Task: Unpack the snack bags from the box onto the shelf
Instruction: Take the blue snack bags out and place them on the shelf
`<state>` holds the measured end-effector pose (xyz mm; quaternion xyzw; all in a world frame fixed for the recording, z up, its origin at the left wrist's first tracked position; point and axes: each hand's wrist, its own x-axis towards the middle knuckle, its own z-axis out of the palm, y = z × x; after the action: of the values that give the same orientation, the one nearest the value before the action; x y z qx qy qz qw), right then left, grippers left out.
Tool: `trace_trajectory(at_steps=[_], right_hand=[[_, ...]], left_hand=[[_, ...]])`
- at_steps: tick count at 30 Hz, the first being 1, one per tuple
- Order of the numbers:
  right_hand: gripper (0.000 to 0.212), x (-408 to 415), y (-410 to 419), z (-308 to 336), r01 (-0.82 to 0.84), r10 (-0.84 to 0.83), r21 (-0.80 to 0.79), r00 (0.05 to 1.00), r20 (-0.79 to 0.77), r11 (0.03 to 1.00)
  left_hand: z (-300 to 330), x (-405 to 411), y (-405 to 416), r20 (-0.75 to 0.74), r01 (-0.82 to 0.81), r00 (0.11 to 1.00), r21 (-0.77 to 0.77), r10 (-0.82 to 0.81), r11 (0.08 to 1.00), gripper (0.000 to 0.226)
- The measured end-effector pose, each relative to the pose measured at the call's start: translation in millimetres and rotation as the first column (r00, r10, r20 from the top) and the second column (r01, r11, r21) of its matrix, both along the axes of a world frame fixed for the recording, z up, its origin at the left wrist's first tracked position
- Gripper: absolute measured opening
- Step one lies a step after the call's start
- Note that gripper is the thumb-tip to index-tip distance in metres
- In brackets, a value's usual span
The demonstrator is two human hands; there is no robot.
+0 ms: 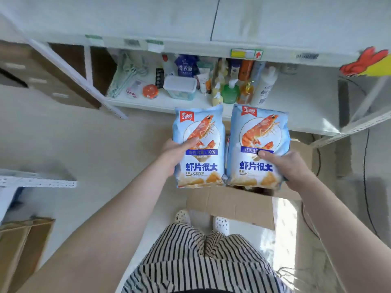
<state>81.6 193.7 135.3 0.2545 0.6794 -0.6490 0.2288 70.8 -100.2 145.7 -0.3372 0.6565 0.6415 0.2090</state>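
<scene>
Head view: one snack bag (198, 148) is grasped in the left hand (176, 153) and another (259, 144) in the right hand (289, 163), above the box (232, 206), where either could be dropped or crushed before the shelf (296, 115) is reached.

Both bare forearms reach forward side by side, the left hand (175, 152) gripping the left edge of a pale blue shrimp-chip snack bag (200, 148) with its thumb across the front, the right hand (289, 163) likewise gripping a second, matching bag (257, 144) just beside the first.
</scene>
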Motion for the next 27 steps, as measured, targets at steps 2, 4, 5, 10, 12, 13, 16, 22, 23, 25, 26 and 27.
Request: trace_trajectory(at_steps=[2, 4, 5, 10, 12, 13, 16, 22, 23, 25, 26, 27], right_hand=[[0.04, -5, -14, 28, -0.077, 0.076, -0.03, 0.996, -0.051, 0.997], [0.072, -11, -33, 46, -0.142, 0.14, -0.013, 0.985, -0.097, 0.99], [0.084, -14, -45, 54, -0.157, 0.154, -0.007, 0.979, -0.132, 0.988], [0.09, -41, -115, 78, -0.226, 0.216, -0.017, 0.95, -0.224, 0.974], [0.075, -49, -154, 88, -0.24, 0.234, 0.009, 0.937, -0.258, 0.971], [0.056, -51, -173, 91, -0.232, 0.228, 0.015, 0.937, -0.264, 0.973], [0.019, -52, -240, 99, -0.263, 0.263, 0.039, 0.928, -0.263, 0.964], [0.087, -57, -375, 112, -0.229, 0.207, -0.049, 0.941, -0.268, 0.972], [0.083, -60, -392, 113, -0.219, 0.196, -0.061, 0.945, -0.263, 0.974], [0.074, -65, -421, 119, -0.187, 0.161, -0.078, 0.952, -0.261, 0.979], [0.076, -69, -431, 121, -0.17, 0.143, -0.082, 0.954, -0.262, 0.982], [0.081, -74, -441, 123, -0.161, 0.133, -0.085, 0.954, -0.267, 0.983]], left_hand=[[28, 5, -12, -0.04, -0.017, 0.999, 0.021, 0.018, 1.0, 0.025], [50, 8, -30, -0.08, -0.032, 0.996, 0.03, 0.034, 0.999, 0.02], [59, 8, -40, -0.103, -0.039, 0.994, 0.031, 0.042, 0.999, 0.02], [90, -4, -113, -0.2, -0.093, 0.975, 0.049, 0.101, 0.994, 0.031], [94, -6, -150, -0.225, -0.099, 0.968, 0.059, 0.11, 0.993, 0.035], [96, -7, -169, -0.233, -0.107, 0.965, 0.065, 0.119, 0.992, 0.034], [103, -7, -236, -0.239, -0.123, 0.961, 0.072, 0.137, 0.99, 0.031], [126, -22, -370, -0.265, -0.087, 0.959, 0.073, 0.103, 0.994, 0.029], [131, -27, -387, -0.27, -0.075, 0.959, 0.067, 0.09, 0.995, 0.028], [138, -39, -416, -0.289, -0.056, 0.955, 0.052, 0.068, 0.997, 0.028], [140, -47, -428, -0.298, -0.046, 0.953, 0.041, 0.056, 0.998, 0.028], [142, -55, -438, -0.303, -0.037, 0.952, 0.031, 0.044, 0.999, 0.028]])
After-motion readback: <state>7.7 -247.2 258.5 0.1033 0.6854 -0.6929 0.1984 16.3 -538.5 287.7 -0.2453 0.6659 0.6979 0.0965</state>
